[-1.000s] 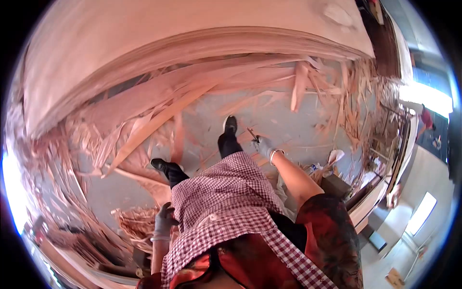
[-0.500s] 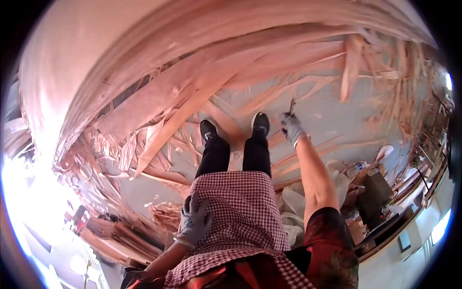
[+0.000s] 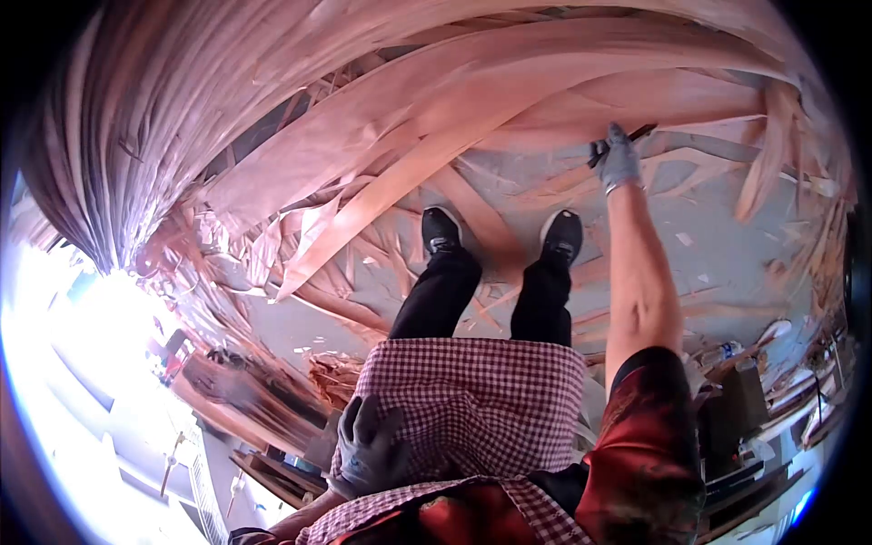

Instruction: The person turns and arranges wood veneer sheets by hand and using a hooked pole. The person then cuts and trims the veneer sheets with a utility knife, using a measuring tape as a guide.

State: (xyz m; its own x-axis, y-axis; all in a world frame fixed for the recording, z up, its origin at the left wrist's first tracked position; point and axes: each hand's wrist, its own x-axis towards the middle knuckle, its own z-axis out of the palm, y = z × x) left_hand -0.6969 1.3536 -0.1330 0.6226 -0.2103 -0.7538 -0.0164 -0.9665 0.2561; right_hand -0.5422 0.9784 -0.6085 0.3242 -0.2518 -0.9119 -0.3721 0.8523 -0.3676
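My right hand, in a grey glove, is stretched out forward with its fingers closed around a short, slim dark tool. It is at the lower edge of a long pinkish-brown sheet that looks like thin wood veneer; whether the tool touches the sheet I cannot tell. My left hand, also gloved, lies on the checked apron at my lap, fingers apart and holding nothing. A large stack of the same thin sheets fans out across the upper left.
Torn strips litter the grey floor around my dark shoes. Boards are piled at lower left near bright light. Boxes and clutter stand at the right.
My right hand has moved forward and to the right with the tool, from above the floor up to the sheet's edge. My left hand stays on the apron. The view has shifted.
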